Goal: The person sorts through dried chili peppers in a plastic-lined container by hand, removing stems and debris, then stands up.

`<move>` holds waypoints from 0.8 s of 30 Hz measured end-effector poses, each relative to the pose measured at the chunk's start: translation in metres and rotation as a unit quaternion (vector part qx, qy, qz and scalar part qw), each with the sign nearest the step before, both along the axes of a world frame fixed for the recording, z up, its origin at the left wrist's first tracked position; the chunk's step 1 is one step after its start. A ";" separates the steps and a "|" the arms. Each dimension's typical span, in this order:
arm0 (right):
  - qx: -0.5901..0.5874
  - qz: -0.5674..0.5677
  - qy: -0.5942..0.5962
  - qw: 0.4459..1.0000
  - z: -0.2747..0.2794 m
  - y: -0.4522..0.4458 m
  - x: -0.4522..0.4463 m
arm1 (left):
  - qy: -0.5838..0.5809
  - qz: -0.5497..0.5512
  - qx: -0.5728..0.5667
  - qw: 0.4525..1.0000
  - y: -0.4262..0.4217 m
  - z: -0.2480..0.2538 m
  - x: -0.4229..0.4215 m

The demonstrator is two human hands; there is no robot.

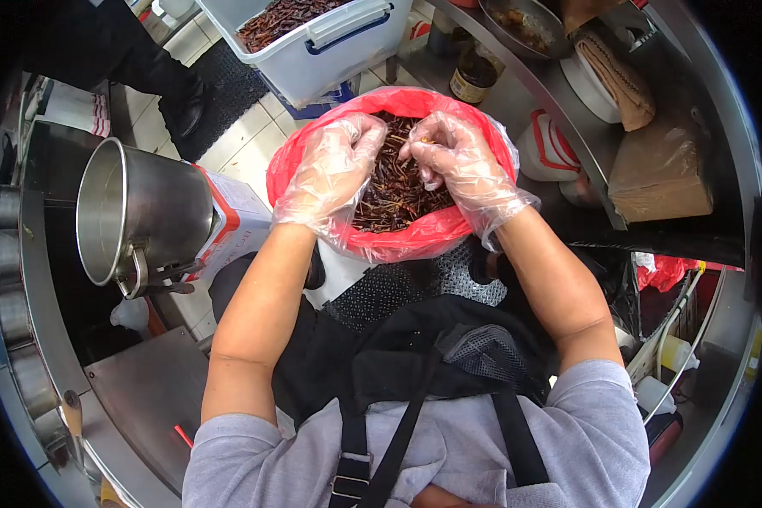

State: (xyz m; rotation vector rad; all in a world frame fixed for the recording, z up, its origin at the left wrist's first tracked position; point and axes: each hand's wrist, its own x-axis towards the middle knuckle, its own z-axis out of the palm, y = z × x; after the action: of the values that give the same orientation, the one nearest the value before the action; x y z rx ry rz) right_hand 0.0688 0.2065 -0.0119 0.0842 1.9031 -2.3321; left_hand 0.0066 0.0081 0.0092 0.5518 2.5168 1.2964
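Observation:
A round container lined with a red plastic bag (387, 247) stands in front of me, filled with dark dried chilies (398, 190), many with pale stems. My left hand (334, 161), in a clear plastic glove, is over the left side of the bag with its fingers curled together. What lies in them is hidden. Above the right side of the chilies, my right hand (459, 152), gloved the same way, has thumb and fingertips pinched together. A tiny yellowish bit shows at the pinch, too small to name.
A translucent tub (313, 63) of dried chilies stands beyond the bag. To the left, a large metal pot (144, 212) lies tilted beside a white box (237, 216). Shelves at right hold a pan (525, 25) and a cardboard box (660, 173). Another person's shoe (192, 106) is at upper left.

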 end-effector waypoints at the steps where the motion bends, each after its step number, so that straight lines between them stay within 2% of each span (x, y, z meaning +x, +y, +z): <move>1: -0.005 -0.011 0.000 1.000 0.001 0.002 -0.001 | 0.000 0.001 0.000 1.000 -0.003 -0.008 -0.004; 4: -0.004 -0.022 0.009 1.000 0.000 0.008 -0.003 | 0.133 -0.071 -0.088 0.985 -0.007 -0.032 -0.014; 5: -0.017 -0.024 0.012 1.000 0.000 0.009 -0.003 | 0.133 -0.071 -0.088 0.985 -0.007 -0.036 -0.015; 7: -0.012 -0.028 0.012 0.999 0.002 0.010 -0.003 | 0.133 -0.092 -0.183 0.970 -0.002 -0.034 -0.013; 8: -0.022 -0.027 0.010 0.999 0.003 0.011 -0.003 | 0.133 -0.092 -0.183 0.970 -0.001 -0.035 -0.012; 10: -0.031 -0.026 0.009 0.999 0.004 0.011 -0.002 | 0.113 -0.113 -0.254 0.954 0.001 -0.040 -0.007; 13: -0.021 -0.035 0.003 0.999 0.003 0.010 -0.002 | 0.132 -0.123 -0.239 0.954 0.005 -0.047 0.003; 18: -0.017 -0.038 -0.002 0.999 0.008 0.009 0.000 | 0.134 -0.122 -0.288 0.941 0.014 -0.038 0.006; 20: -0.010 -0.037 -0.002 0.999 0.009 0.010 0.001 | 0.155 -0.145 -0.327 0.921 0.015 -0.032 0.009; 24: -0.004 -0.037 -0.005 0.999 0.009 0.011 0.002 | 0.145 -0.182 -0.326 0.917 0.007 -0.039 0.001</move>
State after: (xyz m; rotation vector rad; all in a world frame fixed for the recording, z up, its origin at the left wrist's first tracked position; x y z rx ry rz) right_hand 0.0706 0.2173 -0.0031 0.1693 1.9171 -2.3816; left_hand 0.0081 0.0154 -0.0294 1.0248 2.6722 0.2206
